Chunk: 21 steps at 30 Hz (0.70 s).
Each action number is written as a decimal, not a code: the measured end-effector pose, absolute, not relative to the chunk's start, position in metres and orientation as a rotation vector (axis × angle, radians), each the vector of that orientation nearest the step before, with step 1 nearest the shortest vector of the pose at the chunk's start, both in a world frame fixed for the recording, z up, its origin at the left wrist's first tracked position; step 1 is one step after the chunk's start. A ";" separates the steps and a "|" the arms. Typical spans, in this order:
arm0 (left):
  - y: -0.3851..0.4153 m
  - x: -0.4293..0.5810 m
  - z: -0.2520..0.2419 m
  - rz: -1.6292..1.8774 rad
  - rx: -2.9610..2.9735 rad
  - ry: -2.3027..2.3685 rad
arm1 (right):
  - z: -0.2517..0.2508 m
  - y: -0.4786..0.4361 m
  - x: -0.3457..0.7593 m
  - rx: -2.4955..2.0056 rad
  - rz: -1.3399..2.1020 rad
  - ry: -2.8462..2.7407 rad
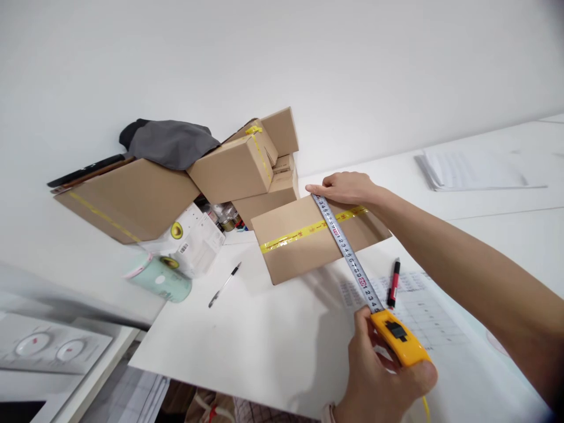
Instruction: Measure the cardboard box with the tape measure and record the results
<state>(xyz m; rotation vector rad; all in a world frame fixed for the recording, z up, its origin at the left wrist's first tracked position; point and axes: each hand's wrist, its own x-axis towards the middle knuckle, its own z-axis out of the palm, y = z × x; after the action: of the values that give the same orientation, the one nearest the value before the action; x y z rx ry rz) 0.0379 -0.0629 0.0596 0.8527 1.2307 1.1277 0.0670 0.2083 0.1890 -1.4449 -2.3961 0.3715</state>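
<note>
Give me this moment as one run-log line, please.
left hand: grips tape measure | right hand: holds its end on cardboard box

Bare desk (264, 335) in front of box (299, 249): room to pass. Back blocked by box pile (238, 170). Loose pen (224, 285), red marker (393, 283) in way. Left edge blurry, maybe crowded.

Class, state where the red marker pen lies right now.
In the head view, the red marker pen lies right of centre on the printed sheet, just right of the tape measure, below the taped box.
</note>
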 end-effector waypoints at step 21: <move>-0.164 0.005 0.017 0.930 0.780 1.350 | 0.136 0.107 0.100 -1.387 -0.099 -2.080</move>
<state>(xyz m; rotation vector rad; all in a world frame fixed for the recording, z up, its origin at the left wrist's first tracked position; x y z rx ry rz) 0.0046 -0.1639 0.0173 0.7800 1.3502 0.9303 0.0996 0.1075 0.1358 -1.3873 -2.0799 -0.0988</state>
